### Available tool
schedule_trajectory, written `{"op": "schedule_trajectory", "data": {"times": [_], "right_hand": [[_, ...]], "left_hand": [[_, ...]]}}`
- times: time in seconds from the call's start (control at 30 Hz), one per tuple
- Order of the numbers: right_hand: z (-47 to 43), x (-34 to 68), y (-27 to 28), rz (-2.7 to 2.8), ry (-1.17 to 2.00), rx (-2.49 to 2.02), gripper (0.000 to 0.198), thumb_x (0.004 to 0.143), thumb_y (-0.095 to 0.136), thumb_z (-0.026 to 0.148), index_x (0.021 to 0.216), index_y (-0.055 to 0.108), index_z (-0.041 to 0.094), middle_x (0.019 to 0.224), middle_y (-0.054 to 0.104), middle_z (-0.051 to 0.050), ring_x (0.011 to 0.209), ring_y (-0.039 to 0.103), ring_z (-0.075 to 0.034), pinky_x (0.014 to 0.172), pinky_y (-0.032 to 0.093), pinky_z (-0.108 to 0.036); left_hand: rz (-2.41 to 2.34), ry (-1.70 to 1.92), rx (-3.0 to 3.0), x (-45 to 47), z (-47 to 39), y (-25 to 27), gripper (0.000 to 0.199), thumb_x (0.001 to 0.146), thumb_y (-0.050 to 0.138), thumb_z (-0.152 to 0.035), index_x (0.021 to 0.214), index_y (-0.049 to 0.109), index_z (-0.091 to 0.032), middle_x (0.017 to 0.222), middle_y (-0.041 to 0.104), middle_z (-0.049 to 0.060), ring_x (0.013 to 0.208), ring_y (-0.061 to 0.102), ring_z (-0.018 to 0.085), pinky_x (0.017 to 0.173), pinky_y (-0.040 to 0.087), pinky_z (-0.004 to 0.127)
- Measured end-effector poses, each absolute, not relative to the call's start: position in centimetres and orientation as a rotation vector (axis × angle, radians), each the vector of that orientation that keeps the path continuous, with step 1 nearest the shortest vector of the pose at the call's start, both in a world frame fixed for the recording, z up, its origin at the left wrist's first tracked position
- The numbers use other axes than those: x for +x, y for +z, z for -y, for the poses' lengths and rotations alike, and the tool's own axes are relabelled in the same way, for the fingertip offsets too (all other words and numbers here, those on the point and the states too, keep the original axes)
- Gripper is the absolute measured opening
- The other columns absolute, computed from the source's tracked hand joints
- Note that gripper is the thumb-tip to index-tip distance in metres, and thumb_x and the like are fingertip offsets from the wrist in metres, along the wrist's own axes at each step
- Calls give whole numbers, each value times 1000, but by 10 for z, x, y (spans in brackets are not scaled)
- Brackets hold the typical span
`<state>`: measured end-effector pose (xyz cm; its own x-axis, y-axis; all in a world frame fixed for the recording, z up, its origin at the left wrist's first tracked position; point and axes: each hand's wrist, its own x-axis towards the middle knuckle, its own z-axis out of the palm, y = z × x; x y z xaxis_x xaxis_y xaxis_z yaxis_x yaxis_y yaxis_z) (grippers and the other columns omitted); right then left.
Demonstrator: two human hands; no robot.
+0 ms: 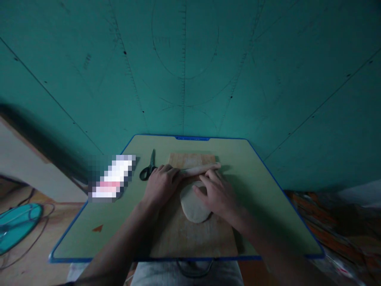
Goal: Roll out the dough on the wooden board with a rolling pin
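The flat dough (190, 208) lies mid-board, partly under the right hand (218, 192), whose fingers rest along the pin (198, 171) with the thumb spread over the dough. The left hand (163, 180) curls over the pin's left end; how tightly, I cannot tell. The pin slants toward the board (193, 242)'s far right corner, its tip just past the right edge. For even rolling, I'd level both palms, press alike, and lift that thumb clear.
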<state>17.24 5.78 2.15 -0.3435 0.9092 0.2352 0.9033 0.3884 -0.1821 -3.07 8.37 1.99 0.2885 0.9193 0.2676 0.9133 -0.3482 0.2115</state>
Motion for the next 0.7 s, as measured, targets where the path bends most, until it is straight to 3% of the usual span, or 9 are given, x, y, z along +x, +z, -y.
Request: {"op": "schedule_trajectory", "data": {"times": [0.43, 0.7], "right_hand": [[-57, 176, 8, 2224, 55, -1386, 11, 88, 59, 27, 91, 66, 19, 96, 63, -9, 96, 58, -25, 84, 48, -39], [-56, 177, 5, 2190, 58, -1340, 9, 87, 57, 24, 94, 64, 21, 96, 64, -7, 93, 61, -24, 82, 50, -37]], "left_hand": [[-1698, 540, 2551, -29, -80, 24, 24, 97, 57, -35, 103, 75, -22, 92, 69, 8, 86, 63, 23, 76, 46, 34], [-1605, 572, 2582, -26, -78, 22, 25, 98, 55, -34, 106, 75, -23, 92, 68, 8, 84, 62, 22, 74, 46, 34]]}}
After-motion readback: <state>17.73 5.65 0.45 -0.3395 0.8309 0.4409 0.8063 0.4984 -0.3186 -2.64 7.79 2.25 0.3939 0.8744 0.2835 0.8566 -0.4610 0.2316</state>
